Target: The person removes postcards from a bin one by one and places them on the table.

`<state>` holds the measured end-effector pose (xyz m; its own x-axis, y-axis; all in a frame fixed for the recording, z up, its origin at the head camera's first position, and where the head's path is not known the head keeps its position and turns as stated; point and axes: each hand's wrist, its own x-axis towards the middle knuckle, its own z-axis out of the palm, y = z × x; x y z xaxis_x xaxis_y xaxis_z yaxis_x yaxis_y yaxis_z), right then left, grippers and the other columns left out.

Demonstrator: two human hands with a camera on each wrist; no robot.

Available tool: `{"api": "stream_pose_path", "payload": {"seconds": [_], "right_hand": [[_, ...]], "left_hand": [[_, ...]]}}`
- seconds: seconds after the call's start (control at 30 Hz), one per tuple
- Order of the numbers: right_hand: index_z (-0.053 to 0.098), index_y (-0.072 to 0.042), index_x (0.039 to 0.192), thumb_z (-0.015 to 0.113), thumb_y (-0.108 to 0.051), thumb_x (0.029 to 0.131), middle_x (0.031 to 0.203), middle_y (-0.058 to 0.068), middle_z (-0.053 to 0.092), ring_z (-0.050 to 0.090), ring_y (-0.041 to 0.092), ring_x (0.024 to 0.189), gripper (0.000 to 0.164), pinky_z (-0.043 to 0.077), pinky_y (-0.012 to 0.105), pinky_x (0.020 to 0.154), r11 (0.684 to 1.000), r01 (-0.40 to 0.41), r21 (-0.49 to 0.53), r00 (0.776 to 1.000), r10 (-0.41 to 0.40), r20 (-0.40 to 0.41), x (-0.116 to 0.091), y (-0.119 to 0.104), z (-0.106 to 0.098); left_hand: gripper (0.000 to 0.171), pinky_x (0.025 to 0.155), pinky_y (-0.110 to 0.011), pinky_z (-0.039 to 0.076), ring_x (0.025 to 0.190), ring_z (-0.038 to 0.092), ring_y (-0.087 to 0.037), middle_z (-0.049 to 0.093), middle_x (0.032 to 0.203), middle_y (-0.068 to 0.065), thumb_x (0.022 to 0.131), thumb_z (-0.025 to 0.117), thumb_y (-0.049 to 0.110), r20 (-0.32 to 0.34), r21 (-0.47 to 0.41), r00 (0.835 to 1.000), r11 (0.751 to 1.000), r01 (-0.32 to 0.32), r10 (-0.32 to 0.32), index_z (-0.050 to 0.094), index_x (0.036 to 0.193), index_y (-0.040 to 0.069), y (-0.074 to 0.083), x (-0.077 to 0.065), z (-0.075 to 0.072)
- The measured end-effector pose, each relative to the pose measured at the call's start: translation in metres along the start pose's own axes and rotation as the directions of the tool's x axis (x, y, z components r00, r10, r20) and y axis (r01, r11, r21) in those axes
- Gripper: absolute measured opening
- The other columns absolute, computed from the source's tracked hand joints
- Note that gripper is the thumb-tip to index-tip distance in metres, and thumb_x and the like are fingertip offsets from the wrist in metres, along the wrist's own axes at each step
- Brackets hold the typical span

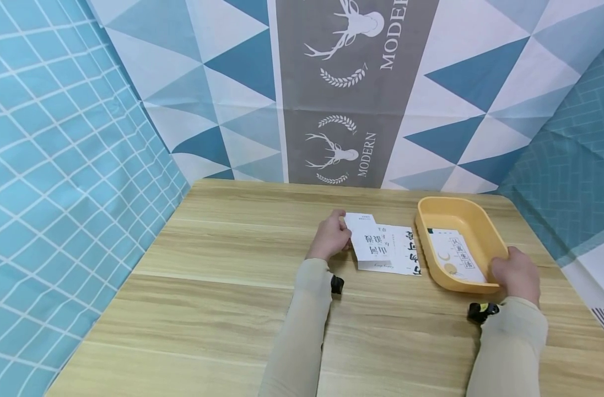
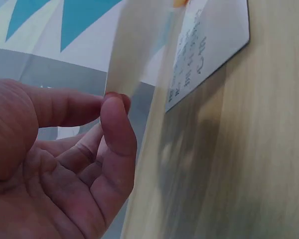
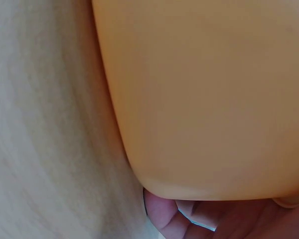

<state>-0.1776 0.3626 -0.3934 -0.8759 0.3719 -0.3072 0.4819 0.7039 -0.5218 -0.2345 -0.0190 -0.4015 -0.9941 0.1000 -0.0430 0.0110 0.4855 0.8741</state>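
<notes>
My left hand [image 1: 329,236] pinches a white card [image 1: 371,247] with dark lettering by its left edge. In the left wrist view, thumb and fingertips press together on the thin card [image 2: 132,45], which stands nearly edge-on above the table. Partly under it, another printed white card [image 1: 403,259] lies flat on the wood. My right hand [image 1: 519,275] grips the near right corner of a yellow-orange plastic tray [image 1: 428,259]. Inside the tray lie white cards [image 1: 458,256], the top one showing a crescent moon and lettering. The tray's wall [image 3: 204,99] hides much of the right hand in its wrist view.
Both hands work over a wood-grain table [image 1: 208,309]. A patterned cloth [image 1: 332,99] with deer heads hangs behind its far edge. Blue checked cloth [image 1: 59,165] borders the left side, and teal cloth [image 1: 570,182] the right.
</notes>
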Motion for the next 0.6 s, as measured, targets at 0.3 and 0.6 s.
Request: {"api": "stream_pose_path", "payload": {"seconds": [0.3,0.6], "right_hand": [[0.013,0.013,0.154,0.034,-0.014,0.095,0.150,0.043,0.026,0.038,0.052,0.113,0.069,0.037,0.065,0.101,1.000,-0.016,0.010,1.000,0.016,0.001,0.0005,-0.0007,0.0011],[0.012,0.012,0.155,0.033,-0.014,0.094,0.152,0.043,0.025,0.038,0.051,0.114,0.069,0.037,0.065,0.102,0.999,-0.029,0.014,1.000,0.029,0.000,0.0027,-0.0001,0.0001]], "left_hand": [[0.064,0.057,-0.025,0.051,0.065,0.067,-0.021,0.069,0.096,-0.007,0.097,0.053,0.003,0.008,0.004,1.000,1.000,0.015,-0.015,0.031,0.157,0.012,-0.0053,0.0020,0.0005],[0.044,0.055,-0.023,0.048,0.062,0.059,-0.014,0.066,0.096,-0.007,0.101,0.049,0.007,0.005,0.037,0.999,0.999,0.038,-0.038,0.053,0.144,0.007,-0.0055,0.0020,-0.0006]]}}
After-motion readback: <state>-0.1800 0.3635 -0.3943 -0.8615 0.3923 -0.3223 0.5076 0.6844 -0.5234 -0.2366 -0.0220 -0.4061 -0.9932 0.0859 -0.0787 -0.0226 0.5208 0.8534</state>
